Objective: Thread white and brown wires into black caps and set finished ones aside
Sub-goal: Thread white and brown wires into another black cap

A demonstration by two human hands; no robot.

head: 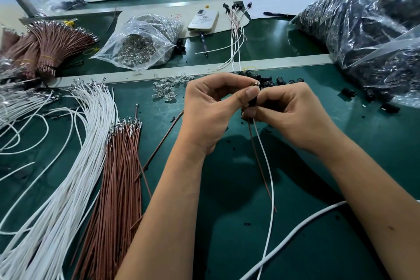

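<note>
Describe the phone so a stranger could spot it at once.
Start at the clear bag of small clear parts on the far side of the green table. Just right of it, on a pale board, lies the phone, face down. It is the only flat white slab there, left of the finished wires.

I see black cap point(252, 102) at centre, white wire point(268, 166) and brown wire point(256, 154) hanging from it toward me; finished ones point(236, 29) far centre.

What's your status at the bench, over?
Both hands busy: left hand pinches wire tips, right hand grips black cap. White wire and brown wire hang below it. Finished ones lie beyond. Nothing in the way.
</note>
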